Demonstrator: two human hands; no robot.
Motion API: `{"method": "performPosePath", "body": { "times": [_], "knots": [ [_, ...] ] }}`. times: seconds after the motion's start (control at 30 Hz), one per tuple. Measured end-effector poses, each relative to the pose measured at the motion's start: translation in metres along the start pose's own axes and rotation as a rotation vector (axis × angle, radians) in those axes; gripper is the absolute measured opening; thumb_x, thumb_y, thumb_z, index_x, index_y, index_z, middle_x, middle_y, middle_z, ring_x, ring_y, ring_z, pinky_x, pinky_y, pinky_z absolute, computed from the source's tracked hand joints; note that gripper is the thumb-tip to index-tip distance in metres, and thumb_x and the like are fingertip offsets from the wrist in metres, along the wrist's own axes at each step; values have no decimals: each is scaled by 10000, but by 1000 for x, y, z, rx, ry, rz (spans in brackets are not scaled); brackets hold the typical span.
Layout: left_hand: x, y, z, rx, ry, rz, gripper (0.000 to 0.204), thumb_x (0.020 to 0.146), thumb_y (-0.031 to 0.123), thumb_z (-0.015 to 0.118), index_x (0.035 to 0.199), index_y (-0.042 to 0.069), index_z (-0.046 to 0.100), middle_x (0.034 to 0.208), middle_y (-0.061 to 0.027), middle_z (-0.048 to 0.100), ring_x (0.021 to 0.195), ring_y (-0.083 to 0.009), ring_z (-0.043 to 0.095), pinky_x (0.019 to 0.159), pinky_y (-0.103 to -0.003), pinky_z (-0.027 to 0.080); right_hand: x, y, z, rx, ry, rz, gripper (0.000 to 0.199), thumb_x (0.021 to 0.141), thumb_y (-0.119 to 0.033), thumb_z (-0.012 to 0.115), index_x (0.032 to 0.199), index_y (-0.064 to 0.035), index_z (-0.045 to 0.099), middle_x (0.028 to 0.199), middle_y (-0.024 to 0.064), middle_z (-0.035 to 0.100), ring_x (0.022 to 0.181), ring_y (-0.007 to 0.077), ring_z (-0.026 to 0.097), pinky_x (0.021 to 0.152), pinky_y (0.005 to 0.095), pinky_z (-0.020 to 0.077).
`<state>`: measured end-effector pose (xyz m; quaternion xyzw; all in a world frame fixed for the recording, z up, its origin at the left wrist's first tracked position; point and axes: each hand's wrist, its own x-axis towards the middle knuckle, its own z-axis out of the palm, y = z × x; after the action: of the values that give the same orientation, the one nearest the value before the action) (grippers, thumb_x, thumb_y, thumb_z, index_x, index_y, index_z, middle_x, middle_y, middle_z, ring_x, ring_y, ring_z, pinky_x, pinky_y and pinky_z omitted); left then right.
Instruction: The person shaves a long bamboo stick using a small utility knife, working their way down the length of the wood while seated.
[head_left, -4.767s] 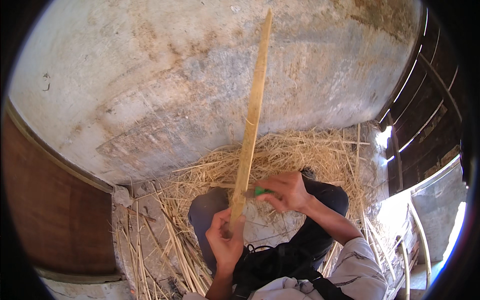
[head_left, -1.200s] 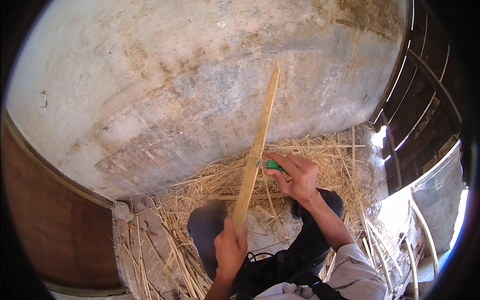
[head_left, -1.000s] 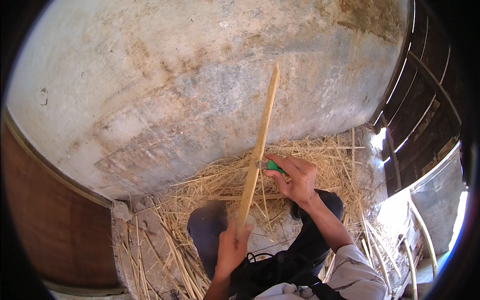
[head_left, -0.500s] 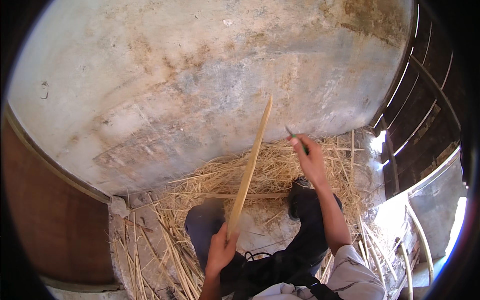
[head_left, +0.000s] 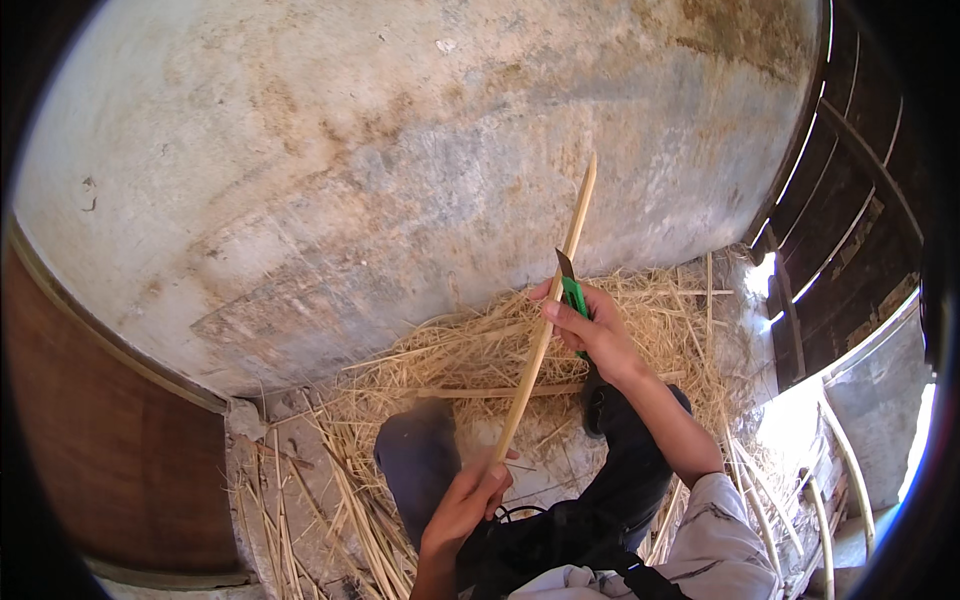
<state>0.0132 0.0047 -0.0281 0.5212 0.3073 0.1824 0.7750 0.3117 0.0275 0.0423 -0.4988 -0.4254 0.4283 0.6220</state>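
Note:
A long pale bamboo strip (head_left: 530,378) slants up and away from my lap, its pointed far end in front of the wall. My left hand (head_left: 466,502) is closed around its lower end. My right hand (head_left: 598,330) grips a green utility knife (head_left: 574,294), whose dark blade points up beside the strip. The thumb and fingers of that hand also meet the strip around its middle. Whether the blade touches the strip I cannot tell.
A heap of thin shavings (head_left: 470,345) lies along the foot of the stained wall (head_left: 420,200). Several cut strips (head_left: 350,500) are spread on the floor at left. Curved poles (head_left: 850,470) stand at right, near dark slatted boards (head_left: 850,200). A brown panel (head_left: 110,430) is at far left.
My right hand has come left onto the strip with the utility knife, which was apart from it before. The strip has turned and its tip has shifted up and right.

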Motion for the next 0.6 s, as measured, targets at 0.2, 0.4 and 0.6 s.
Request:
{"method": "performPosePath", "body": {
  "times": [0.2,0.4,0.6],
  "knots": [
    [-5,-11,-15,153,-15,80,293,1089,147,657,1333,1,587,899,-8,584,711,-84,559,636,-254,487,7,-8,-6,0,155,-47,304,1051,-302,728,1233,-59,725,722,-78,502,575,18,386,512,223,284],
    [-20,-20,-34,229,-69,26,260,1081,123,664,1305,1,612,895,-13,611,736,-84,572,653,-256,487,17,-5,-25,57,273,-60,370,1055,-311,723,1310,-44,707,739,-70,507,543,20,349,486,233,257],
    [-16,-17,-28,201,135,99,236,1090,118,637,1298,6,627,841,23,579,635,-33,475,540,-216,376,14,7,-21,81,256,-99,512,1092,-382,642,1470,-38,602,846,-30,586,551,23,368,492,227,292]
  ]
}}
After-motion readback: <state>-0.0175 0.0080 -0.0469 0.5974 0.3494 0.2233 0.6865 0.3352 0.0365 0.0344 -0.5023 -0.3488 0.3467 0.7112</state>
